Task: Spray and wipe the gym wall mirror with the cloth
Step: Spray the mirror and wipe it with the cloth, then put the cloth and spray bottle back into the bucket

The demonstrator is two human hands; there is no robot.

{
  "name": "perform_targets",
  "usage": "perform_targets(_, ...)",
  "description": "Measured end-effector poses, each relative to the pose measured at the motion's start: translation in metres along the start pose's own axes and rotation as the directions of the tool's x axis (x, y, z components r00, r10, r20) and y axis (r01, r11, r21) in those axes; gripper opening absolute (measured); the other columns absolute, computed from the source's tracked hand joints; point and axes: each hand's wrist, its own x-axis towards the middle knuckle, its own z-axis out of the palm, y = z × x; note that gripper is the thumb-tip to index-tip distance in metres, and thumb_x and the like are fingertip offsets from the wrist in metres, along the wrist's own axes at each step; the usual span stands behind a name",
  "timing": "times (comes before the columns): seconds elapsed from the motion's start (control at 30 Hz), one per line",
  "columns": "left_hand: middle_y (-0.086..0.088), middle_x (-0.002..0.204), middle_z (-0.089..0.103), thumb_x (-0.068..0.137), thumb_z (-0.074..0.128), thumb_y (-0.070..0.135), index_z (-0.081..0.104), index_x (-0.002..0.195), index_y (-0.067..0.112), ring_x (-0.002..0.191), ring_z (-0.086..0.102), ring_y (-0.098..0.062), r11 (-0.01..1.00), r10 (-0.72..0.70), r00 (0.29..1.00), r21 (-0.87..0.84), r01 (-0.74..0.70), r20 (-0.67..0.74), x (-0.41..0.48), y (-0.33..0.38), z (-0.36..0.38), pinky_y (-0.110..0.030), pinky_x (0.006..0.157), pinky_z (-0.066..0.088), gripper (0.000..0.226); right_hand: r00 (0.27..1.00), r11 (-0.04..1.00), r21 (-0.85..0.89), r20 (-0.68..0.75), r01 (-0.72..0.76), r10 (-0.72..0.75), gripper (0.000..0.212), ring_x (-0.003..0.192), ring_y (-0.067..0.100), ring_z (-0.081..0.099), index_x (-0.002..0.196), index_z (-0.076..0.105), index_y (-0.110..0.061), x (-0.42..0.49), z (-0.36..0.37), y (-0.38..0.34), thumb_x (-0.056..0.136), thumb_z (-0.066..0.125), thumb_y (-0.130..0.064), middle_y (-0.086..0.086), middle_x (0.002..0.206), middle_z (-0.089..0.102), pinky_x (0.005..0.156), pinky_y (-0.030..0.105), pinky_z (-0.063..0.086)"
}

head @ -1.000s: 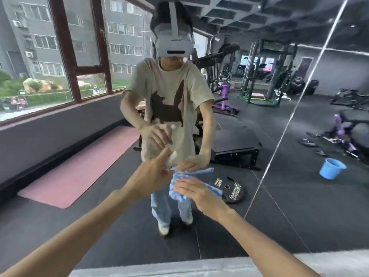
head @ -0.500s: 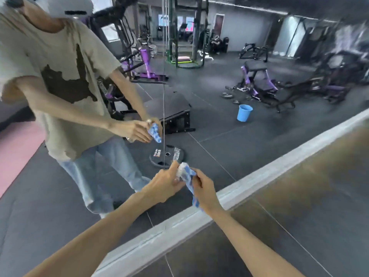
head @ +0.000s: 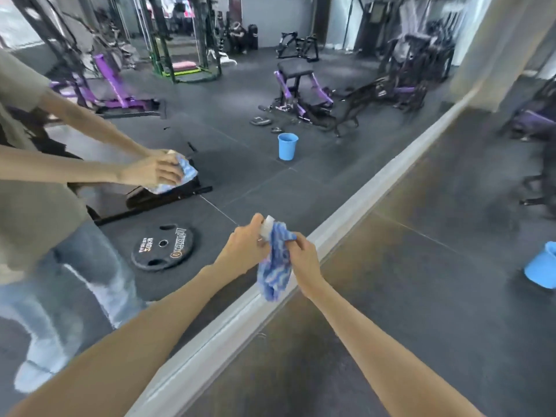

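The cloth has been removed from the mirror and bunched by the right hand against the left hand's bottle.

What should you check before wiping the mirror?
1. Grip on cloth by right hand: ok.
2. Grip on bottle by left hand: ok.
3. Aim of bottle at mirror: cannot tell, the cloth covers part of it.
4. Contact of cloth with mirror: not ok, it is held away from it.
5. Floor bucket out of the way: ok, off to the right.
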Motion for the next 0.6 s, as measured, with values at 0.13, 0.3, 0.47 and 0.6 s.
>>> perform_targets(0.13,-0.009,0.063,0.046,0.080,0.050,0.003,0.034,0.091,0.012,0.058,0.038,-0.028,0.999,0.036,0.998,-0.020,-0.035,0.054,0.072,0.033,0.044,-0.034,0.053,0.030,0.022,0.956,0.971,0.146,-0.200,-0.187,0.214,0.024,0.070,0.019,0.047,0.077,0.049,-0.013,0.071,-0.070,0.029,0.096,0.038,-0.004,0.002,0.073,0.050,0.064,0.030,0.038)
perform_targets(0.3,-0.011,0.065,0.050,0.082,0.053,0.003,0.036,0.091,0.014,0.050,0.039,-0.021,0.995,0.096,0.988,-0.050,-0.091,0.124,0.169,0.066,0.102,-0.029,0.048,0.030,0.023,0.919,0.943,0.181,-0.235,-0.278,0.316,0.022,0.060,0.014,0.045,0.088,0.052,-0.011,0.143,-0.145,0.057,0.098,0.034,-0.004,0.002,0.074,0.051,0.055,0.027,0.037)
perform_targets(0.47,-0.002,0.066,0.044,0.085,0.059,0.002,0.035,0.091,0.008,0.053,0.036,-0.017,0.977,0.116,0.972,-0.198,-0.075,0.205,0.281,0.115,0.168,-0.028,0.050,0.030,0.025,0.845,0.926,0.249,-0.392,-0.284,0.365,0.014,0.075,0.026,0.059,0.110,0.043,-0.010,0.229,-0.230,0.077,0.098,0.040,-0.006,0.005,0.086,0.052,0.058,0.028,0.044)
perform_targets(0.6,0.001,0.067,0.046,0.085,0.061,0.002,0.036,0.092,0.008,0.052,0.041,-0.012,0.966,0.213,0.923,-0.209,-0.150,0.321,0.359,0.178,0.223,-0.014,0.043,0.031,0.026,0.814,0.939,0.249,-0.476,-0.239,0.333,0.039,0.065,0.023,0.046,0.114,0.034,-0.032,0.278,-0.312,0.073,0.095,0.039,0.002,0.006,0.083,0.047,0.056,0.032,0.038)
